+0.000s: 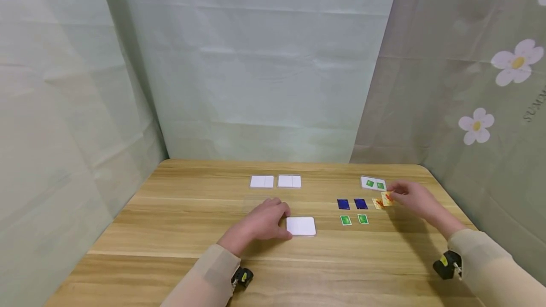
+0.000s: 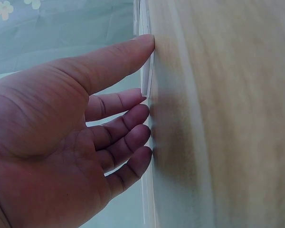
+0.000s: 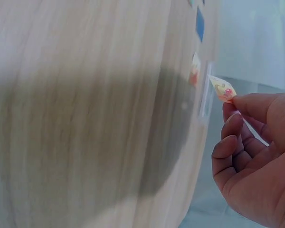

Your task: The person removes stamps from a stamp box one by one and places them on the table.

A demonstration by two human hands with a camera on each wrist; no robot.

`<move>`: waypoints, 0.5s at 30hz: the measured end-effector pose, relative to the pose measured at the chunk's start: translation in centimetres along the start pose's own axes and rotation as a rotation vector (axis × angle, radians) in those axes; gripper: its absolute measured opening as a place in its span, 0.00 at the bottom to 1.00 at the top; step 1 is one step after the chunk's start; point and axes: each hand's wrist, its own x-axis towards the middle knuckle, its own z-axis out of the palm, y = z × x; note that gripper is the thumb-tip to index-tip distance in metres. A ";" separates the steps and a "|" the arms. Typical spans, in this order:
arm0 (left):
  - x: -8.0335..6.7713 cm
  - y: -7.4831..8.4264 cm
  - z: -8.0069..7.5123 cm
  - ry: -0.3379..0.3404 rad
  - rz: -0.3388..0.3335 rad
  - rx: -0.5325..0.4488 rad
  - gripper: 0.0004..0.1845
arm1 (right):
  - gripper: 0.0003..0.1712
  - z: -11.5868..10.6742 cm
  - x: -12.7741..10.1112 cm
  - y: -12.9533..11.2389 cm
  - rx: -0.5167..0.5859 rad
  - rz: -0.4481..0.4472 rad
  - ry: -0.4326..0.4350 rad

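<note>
- Right hand (image 1: 415, 198) pinching a yellow card (image 1: 387, 198), just beside its twin (image 1: 377, 203), right side of the worktop (image 1: 170, 231).
- Left hand (image 1: 263, 221) spread, fingertips touching the white card stack (image 1: 301, 226).

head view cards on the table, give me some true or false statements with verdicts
1. The right hand pinches a yellow card. True.
2. The left hand holds a blue card. False: it rests beside a white tile.
3. Two blue cards lie side by side above two green cards. True.
4. The table is glass. False: it is wood-grained.
5. Three white tiles lie at the far edge. False: two white tiles lie there.
</note>
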 end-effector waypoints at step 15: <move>0.1 0.0 0.1 0.000 -0.009 -0.006 0.26 | 0.08 0.1 0.3 3.1 0.016 -0.005 0.022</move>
